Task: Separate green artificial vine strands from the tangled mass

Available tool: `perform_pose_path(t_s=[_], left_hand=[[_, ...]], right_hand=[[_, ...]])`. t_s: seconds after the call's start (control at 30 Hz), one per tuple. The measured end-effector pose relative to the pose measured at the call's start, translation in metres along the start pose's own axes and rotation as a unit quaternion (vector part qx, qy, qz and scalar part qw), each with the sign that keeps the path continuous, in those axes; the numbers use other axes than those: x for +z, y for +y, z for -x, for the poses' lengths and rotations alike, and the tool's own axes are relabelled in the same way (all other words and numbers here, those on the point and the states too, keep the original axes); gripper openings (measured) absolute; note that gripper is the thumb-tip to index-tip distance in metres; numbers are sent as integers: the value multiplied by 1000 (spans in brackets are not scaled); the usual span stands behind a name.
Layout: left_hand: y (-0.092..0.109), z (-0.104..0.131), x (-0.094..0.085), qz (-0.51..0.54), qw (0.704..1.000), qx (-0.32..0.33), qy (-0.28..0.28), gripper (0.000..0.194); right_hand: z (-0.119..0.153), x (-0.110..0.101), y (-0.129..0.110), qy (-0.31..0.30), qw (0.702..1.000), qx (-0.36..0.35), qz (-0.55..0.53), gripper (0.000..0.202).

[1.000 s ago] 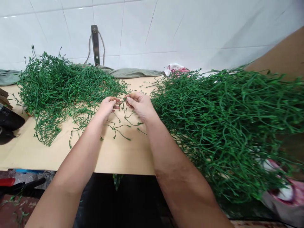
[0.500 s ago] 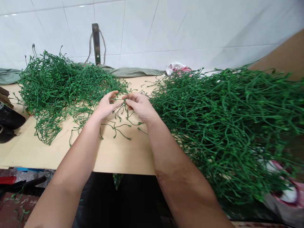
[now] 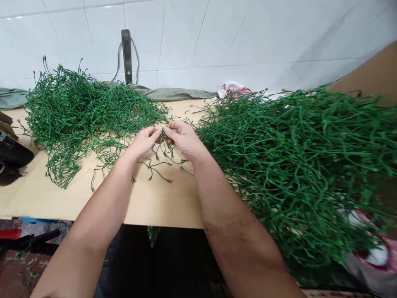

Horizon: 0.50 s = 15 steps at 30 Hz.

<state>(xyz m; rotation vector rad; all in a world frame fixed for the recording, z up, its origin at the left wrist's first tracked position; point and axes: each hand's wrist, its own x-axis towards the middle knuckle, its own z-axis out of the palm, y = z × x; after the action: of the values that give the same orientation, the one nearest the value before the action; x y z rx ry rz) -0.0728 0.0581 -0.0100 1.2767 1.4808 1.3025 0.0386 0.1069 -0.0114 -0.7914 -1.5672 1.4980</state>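
Observation:
My left hand point(image 3: 148, 140) and my right hand point(image 3: 181, 136) meet over the middle of the board. Their fingertips pinch the top of a small green plastic stem sprig point(image 3: 162, 145), whose thin stalks fan out downward. Just below it, several loose green stems point(image 3: 151, 167) lie flat on the tan board point(image 3: 164, 203). A heap of tangled green stems point(image 3: 89, 103) is left of my hands. To the right spreads a bigger pile of long green stems point(image 3: 294, 153), reaching close to my right forearm.
A white tiled wall point(image 3: 192, 33) with a metal bracket point(image 3: 127, 56) stands behind the board. Grey-green cloth point(image 3: 180, 94) runs along the back edge. Black cylindrical objects point(image 3: 14, 153) are at the far left, and brown cardboard point(image 3: 369, 78) leans at the right.
My left thumb and fingers have closed in on the top of the sprig, beside my right fingertips. The piles have not moved.

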Motion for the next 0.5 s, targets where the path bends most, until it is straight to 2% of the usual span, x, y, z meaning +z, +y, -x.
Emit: perform_pose_path(t_s=[0.17, 0.27, 0.4, 0.5], left_hand=[[3, 6, 4, 72, 995, -56, -46, 19], [3, 6, 4, 92, 993, -55, -47, 21], [-3, 0, 2, 62, 998, 5, -4, 18], [-11, -8, -2, -55, 995, 47, 61, 18]], right_hand=[[1, -3, -1, -22, 999, -5, 23, 28], [0, -6, 2, -43, 999, -11, 23, 33], [-1, -8, 5, -58, 998, -13, 19, 34], [-1, -7, 7, -84, 996, 2, 25, 34]])
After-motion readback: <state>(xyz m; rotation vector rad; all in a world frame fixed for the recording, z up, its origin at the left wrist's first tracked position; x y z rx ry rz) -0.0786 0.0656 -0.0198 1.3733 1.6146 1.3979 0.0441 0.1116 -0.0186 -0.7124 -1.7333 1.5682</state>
